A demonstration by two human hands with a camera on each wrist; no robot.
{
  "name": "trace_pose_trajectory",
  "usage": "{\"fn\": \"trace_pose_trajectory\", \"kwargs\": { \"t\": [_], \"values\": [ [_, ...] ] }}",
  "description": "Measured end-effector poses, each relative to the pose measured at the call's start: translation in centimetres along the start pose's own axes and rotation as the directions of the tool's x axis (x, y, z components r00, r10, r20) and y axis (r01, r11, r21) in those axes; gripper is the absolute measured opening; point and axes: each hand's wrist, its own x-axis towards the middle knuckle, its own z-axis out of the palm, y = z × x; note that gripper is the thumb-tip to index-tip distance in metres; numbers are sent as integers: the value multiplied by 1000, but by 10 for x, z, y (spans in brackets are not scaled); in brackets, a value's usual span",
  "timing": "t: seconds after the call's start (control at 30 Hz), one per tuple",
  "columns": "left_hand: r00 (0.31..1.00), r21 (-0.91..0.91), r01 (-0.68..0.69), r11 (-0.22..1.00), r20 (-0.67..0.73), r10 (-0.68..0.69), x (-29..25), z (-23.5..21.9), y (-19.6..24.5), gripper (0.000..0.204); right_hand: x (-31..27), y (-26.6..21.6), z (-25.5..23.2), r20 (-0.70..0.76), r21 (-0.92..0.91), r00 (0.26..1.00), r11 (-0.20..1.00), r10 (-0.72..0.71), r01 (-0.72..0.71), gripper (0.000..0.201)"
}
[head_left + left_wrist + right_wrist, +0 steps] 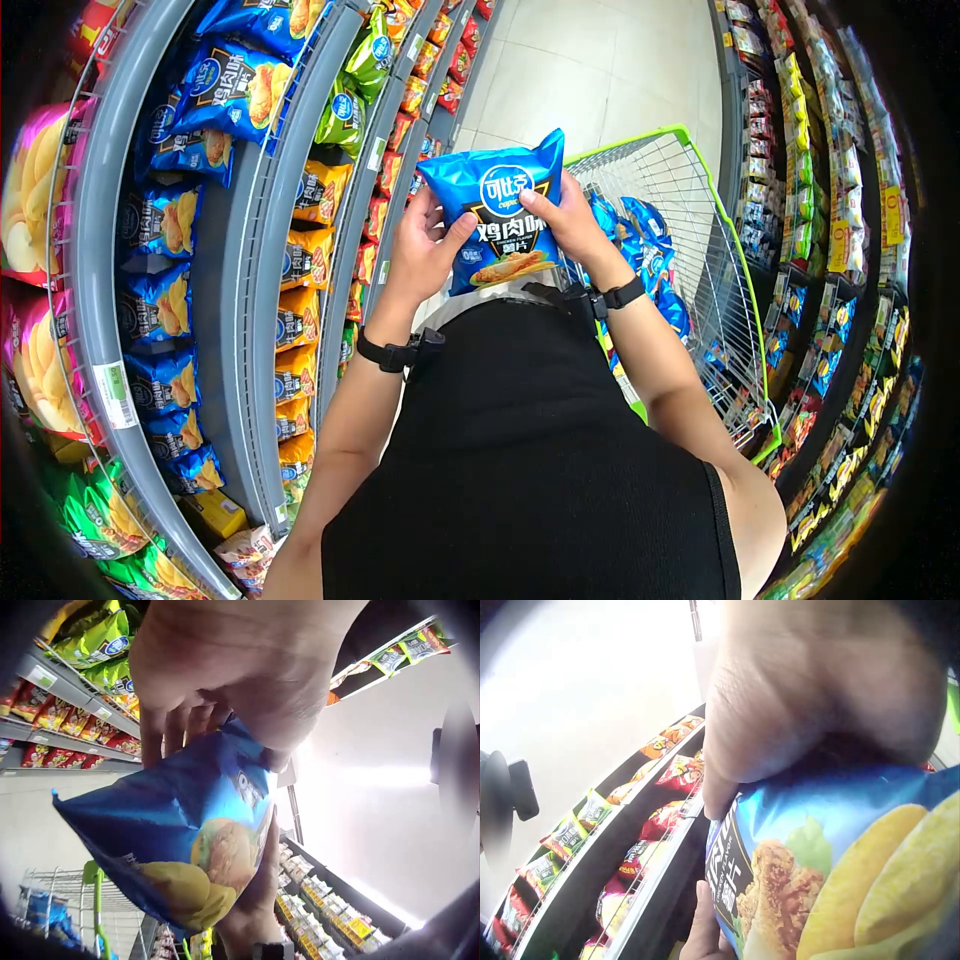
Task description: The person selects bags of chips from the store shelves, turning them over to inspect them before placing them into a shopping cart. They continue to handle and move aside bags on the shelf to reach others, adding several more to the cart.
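A blue chip bag with a chicken picture is held upright in front of the body, its printed front facing up at the head view. The left hand grips its left edge, thumb on the front and fingers behind. On the right edge the right hand grips the bag the same way, thumb near the round logo. The left wrist view has the bag below the left hand; in the right wrist view the bag fills the lower right under the right hand.
A green-rimmed wire cart with several blue bags stands just beyond the right arm. Shelves of chip bags line the left side, and another stocked shelf runs along the right. Tiled floor lies between them.
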Motion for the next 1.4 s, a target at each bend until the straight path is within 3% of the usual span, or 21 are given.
{"fn": "trace_pose_trajectory", "kwargs": {
  "t": [0.2, 0.33, 0.43, 0.53, 0.63, 0.73, 0.83, 0.97, 1.07, 1.27, 1.4],
  "values": [
    [998, 17, -43, 999, -45, 44, -1, 0, 5, 63, 2, 5, 2, -16, -38, 998, 997, -62, 62, 52],
    [991, 51, -93, 994, -89, 98, -5, -6, -4, 58, 2, 11, 11, -34, 36, 998, 998, -49, 51, 52],
    [978, 159, -174, 972, -88, 189, -7, -11, -10, 54, 4, 17, 13, -20, 38, 999, 999, -33, 34, 52],
    [968, 316, -177, 932, -117, 223, -11, -12, -3, 49, 4, 15, 21, -13, 20, 999, 998, -53, 53, 52],
    [972, 362, -133, 923, -136, 193, -13, -17, -1, 46, 3, 15, 27, -2, 31, 999, 998, -51, 51, 54],
    [960, 316, -178, 932, -151, 234, -13, -20, -5, 44, 2, 13, 30, 12, -24, 998, 998, -57, 57, 58],
    [948, 112, -274, 955, -137, 288, -11, -29, -11, 43, 0, 13, 29, 83, -107, 995, 992, -62, 71, 63],
    [953, -26, -209, 978, -229, 198, -11, -26, 1, 42, -2, 10, 32, 163, -238, 983, 964, -80, 118, 69],
    [972, 49, -95, 994, -212, 104, -14, -31, 0, 42, -3, 8, 33, 167, -203, 985, 977, -37, 71, 71],
    [920, 197, -168, 966, -320, 225, -12, -29, -2, 41, 0, 7, 34, 202, -201, 979, 977, -25, 66, 74],
    [900, 164, -163, 973, -378, 214, -11, -32, -8, 40, 1, 10, 37, 220, -179, 976, 983, -7, 47, 77]
  ]
}}
